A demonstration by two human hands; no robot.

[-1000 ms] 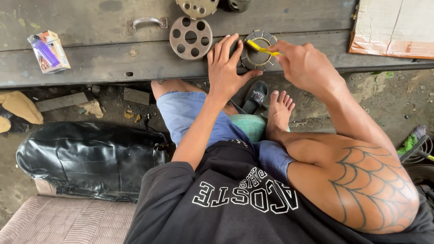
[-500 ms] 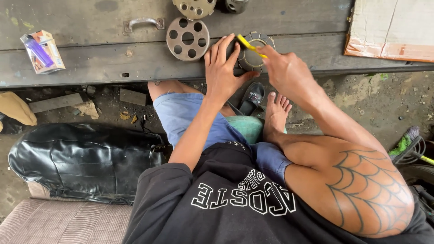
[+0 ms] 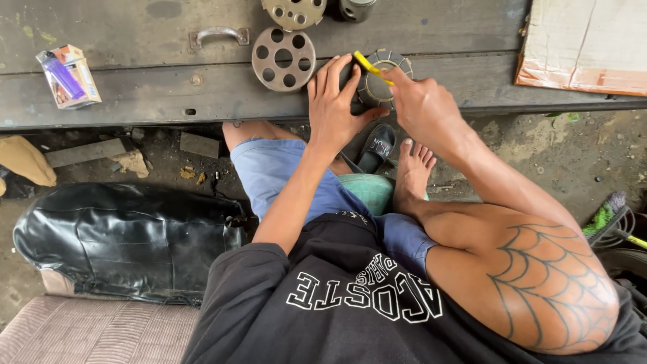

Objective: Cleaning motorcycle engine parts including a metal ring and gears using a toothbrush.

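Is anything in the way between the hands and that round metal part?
Nothing visible. The left hand already rests against the round metal part, and the right hand holds a yellow tool right over it.

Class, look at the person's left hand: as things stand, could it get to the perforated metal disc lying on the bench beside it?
Probably yes. The left hand rests beside the perforated disc, with bare bench between them.

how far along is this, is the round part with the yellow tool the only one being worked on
Apparently done or set aside: two holed metal discs lie untouched on the dark bench. In hand: the left hand steadies a round ribbed part while the right hand works a yellow tool at its rim. What remains cannot be told.
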